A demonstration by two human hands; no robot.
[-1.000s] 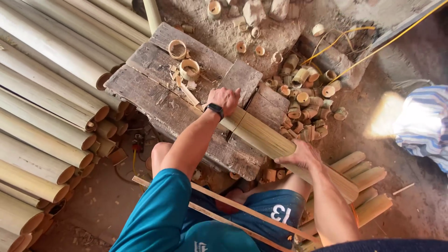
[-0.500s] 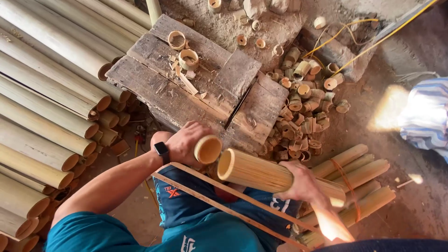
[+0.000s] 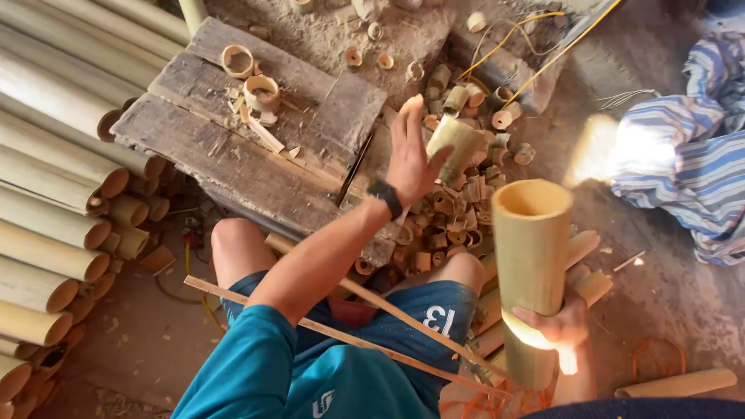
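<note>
Left hand, fingers spreading open, is releasing a short bamboo offcut above the scrap pile; right hand is gripping the upright bamboo pole.

bamboo tube: pale yellow, hollow, upright, open end up | short bamboo offcut: tilted, mid-air

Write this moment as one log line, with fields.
left hand: open, beside short bamboo piece | right hand: gripping upright bamboo tube | below: wooden block

left hand: raised, fingers spread open | right hand: low, fingers curled in a grip
</note>
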